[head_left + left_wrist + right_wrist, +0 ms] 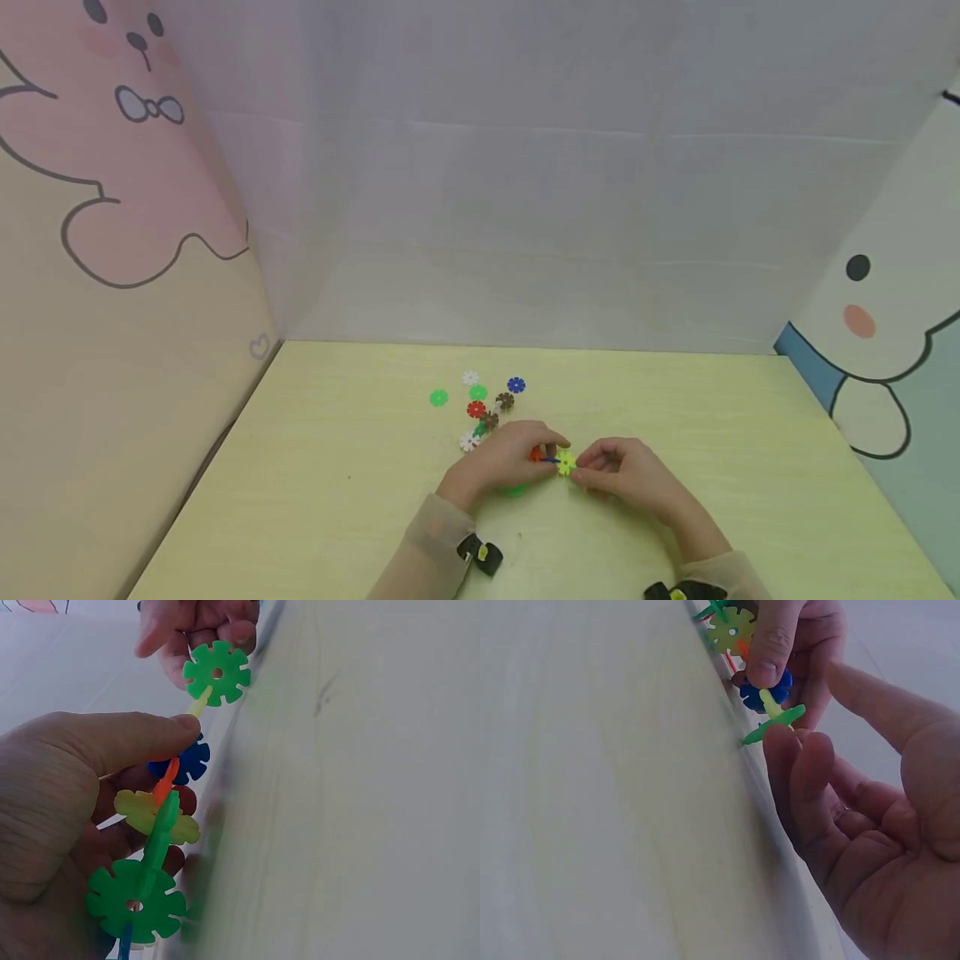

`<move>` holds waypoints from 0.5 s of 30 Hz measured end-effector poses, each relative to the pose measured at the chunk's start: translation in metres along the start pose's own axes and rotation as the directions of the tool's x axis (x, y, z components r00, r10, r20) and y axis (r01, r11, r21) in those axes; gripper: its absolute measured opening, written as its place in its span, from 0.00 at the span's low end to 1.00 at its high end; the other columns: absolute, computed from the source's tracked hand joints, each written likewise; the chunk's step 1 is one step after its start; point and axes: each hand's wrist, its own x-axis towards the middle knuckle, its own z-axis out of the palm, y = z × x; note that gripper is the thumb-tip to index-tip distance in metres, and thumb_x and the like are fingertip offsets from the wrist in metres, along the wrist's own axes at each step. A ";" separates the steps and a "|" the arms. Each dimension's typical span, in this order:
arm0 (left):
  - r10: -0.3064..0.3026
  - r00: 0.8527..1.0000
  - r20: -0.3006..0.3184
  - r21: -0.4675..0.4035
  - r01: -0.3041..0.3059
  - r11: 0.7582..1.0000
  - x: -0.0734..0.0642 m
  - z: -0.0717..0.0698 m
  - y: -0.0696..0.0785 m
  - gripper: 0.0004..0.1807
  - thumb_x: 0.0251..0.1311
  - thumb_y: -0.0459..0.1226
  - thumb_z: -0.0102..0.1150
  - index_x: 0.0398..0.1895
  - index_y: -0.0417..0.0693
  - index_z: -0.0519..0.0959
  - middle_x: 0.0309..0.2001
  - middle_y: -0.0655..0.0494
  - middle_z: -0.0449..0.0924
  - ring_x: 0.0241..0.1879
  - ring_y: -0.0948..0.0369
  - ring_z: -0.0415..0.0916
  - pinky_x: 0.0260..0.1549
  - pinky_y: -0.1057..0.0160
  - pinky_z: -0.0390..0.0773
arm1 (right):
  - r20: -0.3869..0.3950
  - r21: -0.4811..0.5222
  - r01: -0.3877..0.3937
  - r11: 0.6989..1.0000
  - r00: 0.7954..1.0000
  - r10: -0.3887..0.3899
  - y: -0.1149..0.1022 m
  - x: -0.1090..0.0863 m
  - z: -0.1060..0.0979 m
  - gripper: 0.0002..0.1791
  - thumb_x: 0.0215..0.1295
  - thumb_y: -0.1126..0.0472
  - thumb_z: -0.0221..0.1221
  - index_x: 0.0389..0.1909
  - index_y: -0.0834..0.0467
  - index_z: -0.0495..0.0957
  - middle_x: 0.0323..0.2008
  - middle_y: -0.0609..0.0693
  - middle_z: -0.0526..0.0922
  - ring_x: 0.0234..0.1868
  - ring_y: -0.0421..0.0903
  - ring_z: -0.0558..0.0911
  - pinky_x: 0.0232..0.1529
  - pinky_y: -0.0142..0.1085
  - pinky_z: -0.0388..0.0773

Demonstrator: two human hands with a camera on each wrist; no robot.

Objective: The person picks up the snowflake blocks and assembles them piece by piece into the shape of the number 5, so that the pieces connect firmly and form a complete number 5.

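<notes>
A chain of notched plastic snowflake discs hangs from my left hand (510, 454), which pinches it near a blue disc (191, 761). In the left wrist view an orange disc (166, 782), a yellow disc (139, 806) and a large green disc (105, 900) follow along the chain inside the palm. At the far end another green disc (199, 671) is joined to a yellow disc (566, 462). My right hand (637, 479) is beside that end, its fingertips at the green disc and its thumb held apart in the right wrist view.
Loose discs lie on the pale table (337, 533) beyond my left hand, among them a blue disc (516, 385), a red disc (476, 409), a light green disc (438, 398) and a white disc (469, 442). A pale curtain (525, 208) stands along the back edge.
</notes>
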 end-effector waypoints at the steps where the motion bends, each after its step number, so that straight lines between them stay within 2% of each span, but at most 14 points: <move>1: -0.001 1.000 0.003 -0.005 0.001 1.000 0.000 0.000 0.000 0.19 0.67 0.41 0.62 0.60 0.60 0.81 0.46 0.68 0.83 0.40 0.74 0.73 0.46 0.74 0.75 | 0.014 0.017 -0.004 1.000 1.000 0.004 0.000 0.000 0.000 0.19 0.65 0.49 0.69 0.44 0.61 0.82 0.35 0.56 0.88 0.33 0.46 0.86 0.32 0.35 0.84; 4: 0.006 1.000 0.009 -0.019 -0.006 1.000 0.001 0.001 0.001 0.17 0.68 0.41 0.62 0.59 0.61 0.82 0.49 0.69 0.84 0.44 0.74 0.75 0.50 0.73 0.76 | 0.033 0.042 -0.015 0.999 0.999 0.014 0.001 0.001 0.000 0.20 0.69 0.48 0.64 0.46 0.63 0.79 0.33 0.57 0.88 0.29 0.46 0.85 0.27 0.37 0.83; 9: 0.022 1.000 0.018 -0.049 -0.021 0.999 0.002 0.002 0.003 0.16 0.68 0.41 0.63 0.58 0.62 0.82 0.47 0.70 0.84 0.45 0.74 0.76 0.52 0.72 0.77 | 0.034 0.025 -0.010 1.000 0.999 0.010 0.003 0.003 0.002 0.19 0.69 0.50 0.65 0.45 0.62 0.79 0.28 0.55 0.86 0.21 0.41 0.79 0.21 0.33 0.77; 15: 0.019 0.999 0.031 -0.080 -0.017 0.997 0.003 0.000 0.006 0.17 0.67 0.44 0.64 0.58 0.59 0.82 0.44 0.72 0.84 0.44 0.75 0.77 0.49 0.74 0.77 | 0.075 0.024 0.016 1.000 0.997 -0.018 0.005 0.001 0.000 0.14 0.69 0.54 0.65 0.41 0.63 0.83 0.27 0.53 0.86 0.22 0.40 0.79 0.25 0.32 0.79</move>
